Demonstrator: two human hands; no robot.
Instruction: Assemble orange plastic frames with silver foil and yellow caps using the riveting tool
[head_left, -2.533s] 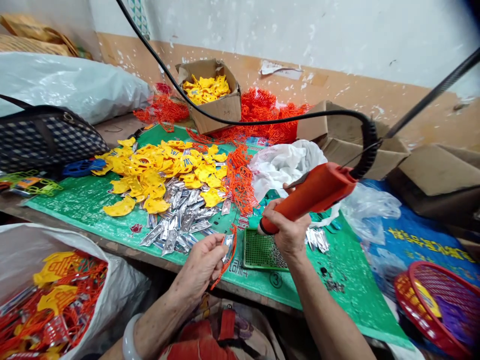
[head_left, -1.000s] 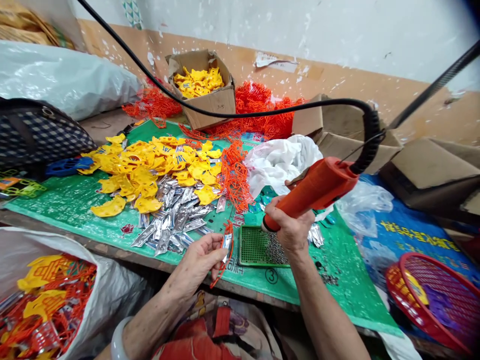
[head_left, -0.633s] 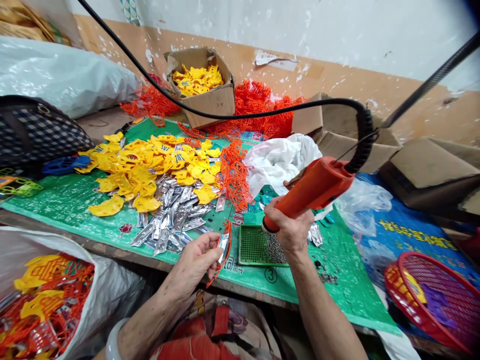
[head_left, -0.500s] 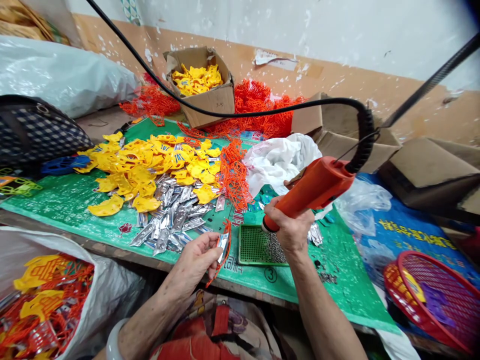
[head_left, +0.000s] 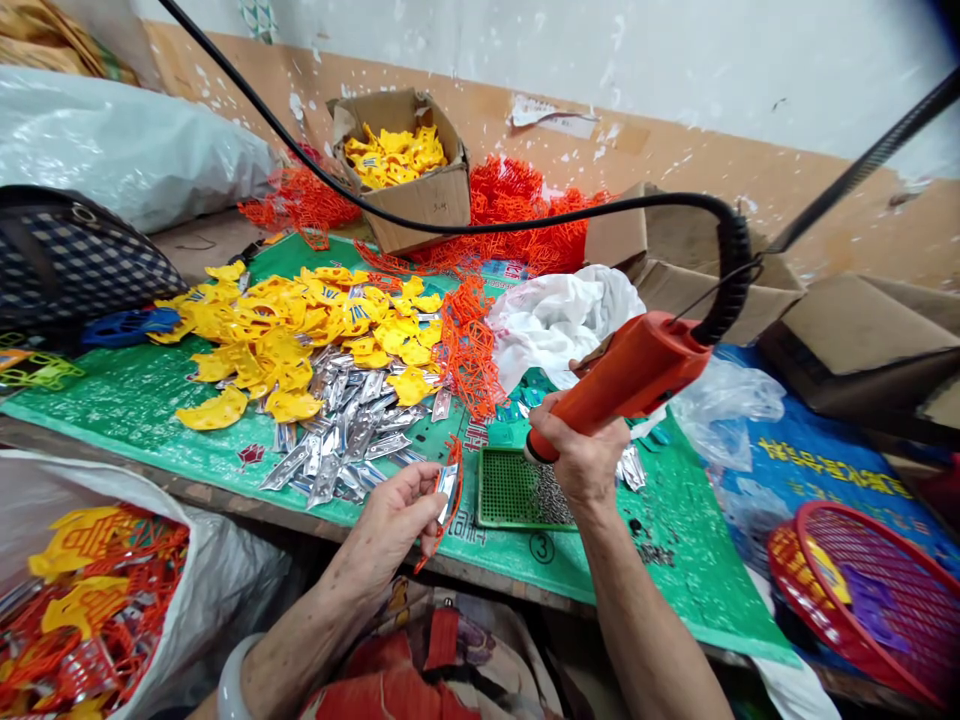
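My left hand (head_left: 401, 515) pinches a silvery flat piece (head_left: 448, 482) together with a thin orange plastic part (head_left: 452, 525), just over the table's front edge. In my right hand (head_left: 585, 455) is an orange electric screwdriver (head_left: 619, 385), gripped round its body and tilted, its lower end pointing down to the left. That end hangs above a green plastic tray (head_left: 510, 490) holding a heap of small metal screws (head_left: 553, 497). Left of the tray lie many silvery pieces (head_left: 337, 430), and behind them a pile of yellow plastic parts (head_left: 300, 320).
A black cable (head_left: 525, 228) runs from the screwdriver across the view. At the back stands a carton (head_left: 420, 205) of yellow parts beside orange plastic pieces (head_left: 517, 215). A white sack (head_left: 225, 560) is at lower left, a red basket (head_left: 862, 600) at right.
Hardly anything differs. My left hand and the piece in it have shifted very slightly; the right hand and screwdriver stay in place.
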